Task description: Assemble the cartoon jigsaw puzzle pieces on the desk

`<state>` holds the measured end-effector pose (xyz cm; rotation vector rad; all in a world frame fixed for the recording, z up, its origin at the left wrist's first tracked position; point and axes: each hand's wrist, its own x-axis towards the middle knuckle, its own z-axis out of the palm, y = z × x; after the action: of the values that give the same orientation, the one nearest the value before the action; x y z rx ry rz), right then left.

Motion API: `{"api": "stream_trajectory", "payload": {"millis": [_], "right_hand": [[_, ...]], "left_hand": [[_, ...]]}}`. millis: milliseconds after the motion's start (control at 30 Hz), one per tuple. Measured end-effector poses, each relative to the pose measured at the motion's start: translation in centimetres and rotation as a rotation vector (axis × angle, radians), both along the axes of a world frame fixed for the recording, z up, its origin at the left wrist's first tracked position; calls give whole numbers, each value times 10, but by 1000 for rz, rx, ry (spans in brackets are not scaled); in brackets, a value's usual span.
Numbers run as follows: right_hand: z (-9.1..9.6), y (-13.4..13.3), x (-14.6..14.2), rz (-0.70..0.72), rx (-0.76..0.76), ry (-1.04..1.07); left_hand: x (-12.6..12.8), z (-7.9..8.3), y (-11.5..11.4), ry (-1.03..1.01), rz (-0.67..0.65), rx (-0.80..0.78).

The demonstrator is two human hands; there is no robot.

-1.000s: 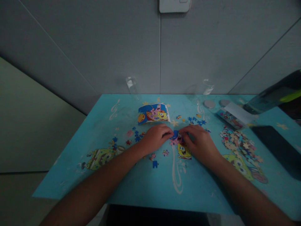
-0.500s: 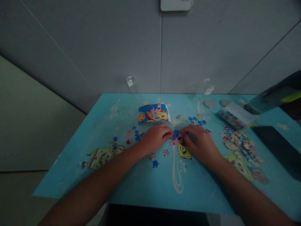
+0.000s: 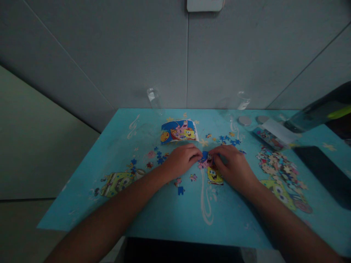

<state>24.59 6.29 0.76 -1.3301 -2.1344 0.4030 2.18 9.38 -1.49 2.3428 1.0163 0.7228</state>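
Both my hands rest on a light blue cartoon-printed table [image 3: 164, 215], meeting at a small joined patch of jigsaw pieces [image 3: 208, 166]. My left hand [image 3: 181, 159] has its fingers curled, the tips pressing the patch's left edge. On the other side my right hand [image 3: 233, 164] pinches the patch's upper right edge with curled fingers. A yellow cartoon part of the patch [image 3: 214, 176] shows below my right thumb. Which single piece each hand holds I cannot make out.
A printed reference picture [image 3: 178, 132] lies beyond my hands. Loose blue pieces [image 3: 228, 139] and others [image 3: 159, 157] are scattered around. A heap of pieces [image 3: 279, 166] lies right, near a puzzle box [image 3: 271, 136], two round lids [image 3: 244, 120], clear tubes [image 3: 153, 98] and a dark phone [image 3: 323, 171].
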Motion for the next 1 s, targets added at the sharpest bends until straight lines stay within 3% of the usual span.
{"api": "stream_trajectory", "payload": {"millis": [200,567,767,900,1000], "right_hand": [[1,0,1,11,-11,6],[2,-1,0,3,-6,11],[2,0,1,-11,1,8],[3,0,2,-12,7,-6],[2,1,4,-2,3,-17]], "left_hand": [[-2,0,-1,-43,8,22],[-6,4,-4,71,-16,7],[-2,7,-5,-18,3,-62],[-8,17,-1,-71,31,-112],[-28,33,8,-154,131,-128]]}}
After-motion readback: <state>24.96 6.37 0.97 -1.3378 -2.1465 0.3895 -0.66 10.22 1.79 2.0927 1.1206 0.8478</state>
